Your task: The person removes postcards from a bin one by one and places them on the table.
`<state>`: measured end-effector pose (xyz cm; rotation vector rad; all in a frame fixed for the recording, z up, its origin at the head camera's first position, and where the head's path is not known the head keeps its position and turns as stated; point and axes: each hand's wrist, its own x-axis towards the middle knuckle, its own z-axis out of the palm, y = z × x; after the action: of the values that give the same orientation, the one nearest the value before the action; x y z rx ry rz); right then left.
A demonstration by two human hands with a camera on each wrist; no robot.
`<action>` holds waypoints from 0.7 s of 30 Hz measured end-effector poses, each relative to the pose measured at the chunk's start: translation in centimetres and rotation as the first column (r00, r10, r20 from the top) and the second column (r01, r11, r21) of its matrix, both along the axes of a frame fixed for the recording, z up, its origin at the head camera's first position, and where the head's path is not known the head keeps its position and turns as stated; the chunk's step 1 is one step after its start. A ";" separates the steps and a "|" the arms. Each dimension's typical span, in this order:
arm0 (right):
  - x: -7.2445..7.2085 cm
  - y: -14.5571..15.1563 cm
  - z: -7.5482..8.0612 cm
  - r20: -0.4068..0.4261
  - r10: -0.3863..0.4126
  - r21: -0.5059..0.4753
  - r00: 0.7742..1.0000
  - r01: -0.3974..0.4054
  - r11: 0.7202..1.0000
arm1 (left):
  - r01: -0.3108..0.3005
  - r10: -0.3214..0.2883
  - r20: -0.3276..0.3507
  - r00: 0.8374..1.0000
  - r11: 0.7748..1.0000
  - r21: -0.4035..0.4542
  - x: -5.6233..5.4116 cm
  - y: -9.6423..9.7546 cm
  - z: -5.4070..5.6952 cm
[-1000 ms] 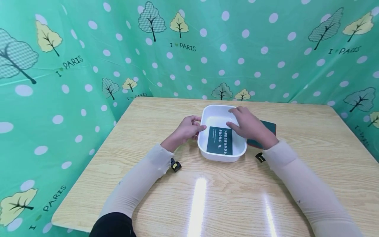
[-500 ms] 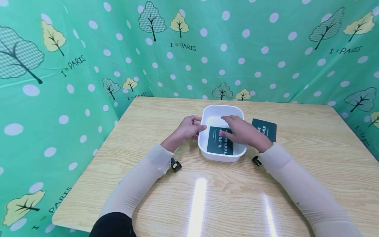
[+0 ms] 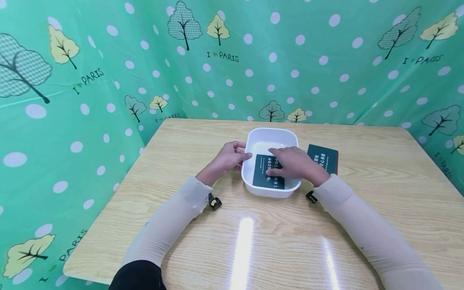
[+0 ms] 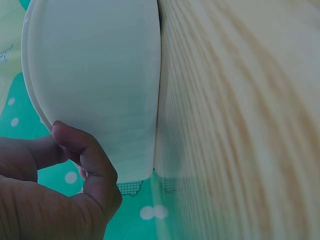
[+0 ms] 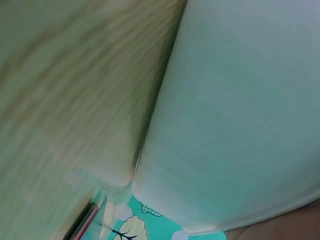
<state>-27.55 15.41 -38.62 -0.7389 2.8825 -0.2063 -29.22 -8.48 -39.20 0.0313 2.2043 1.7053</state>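
A white plastic basin (image 3: 272, 193) stands on the table, a dark green notebook (image 3: 262, 173) with white lettering lying inside. My left hand (image 3: 230, 158) holds the basin's left rim, thumb over the edge and fingers outside; the left wrist view shows this hand (image 4: 75, 185) at the rim too. Over the right half of the basin reaches my right hand (image 3: 294, 163), thumb and fingers apart above the notebook, covering part of its lettering. Whether the fingertips touch the cover cannot be told. In the right wrist view the basin's side wall (image 5: 235, 125) hides most of that hand.
A second dark green notebook (image 3: 324, 157) with a reddish edge lies just right of the basin, partly behind my right wrist. Small black pieces (image 3: 214, 202) sit under each wrist. A wooden table (image 3: 181, 161) carries everything, and a green patterned curtain (image 3: 232, 88) hangs behind it.
My right hand has moved from the basin's right rim leftward and down over the notebook inside. More of the second notebook now shows. The left hand stays on the rim.
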 end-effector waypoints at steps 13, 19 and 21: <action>0.1 -0.1 -0.2 -0.007 0.026 0.037 1.000 -0.025 0.999 | 0.003 -0.003 0.000 1.000 1.000 0.000 -0.1 -0.2 -0.1; 0.2 -0.2 -0.2 -0.006 0.020 0.036 1.000 -0.019 0.999 | -0.002 0.002 0.002 1.000 1.000 0.006 -0.1 -0.1 -0.1; 0.2 -0.2 -0.1 -0.006 0.016 0.030 1.000 -0.016 0.999 | -0.002 0.002 0.000 1.000 1.000 0.003 0.0 -0.1 -0.1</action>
<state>-27.34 15.22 -38.76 -0.7579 2.8781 -0.1589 -29.19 -8.57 -39.29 0.0293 2.2024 1.7093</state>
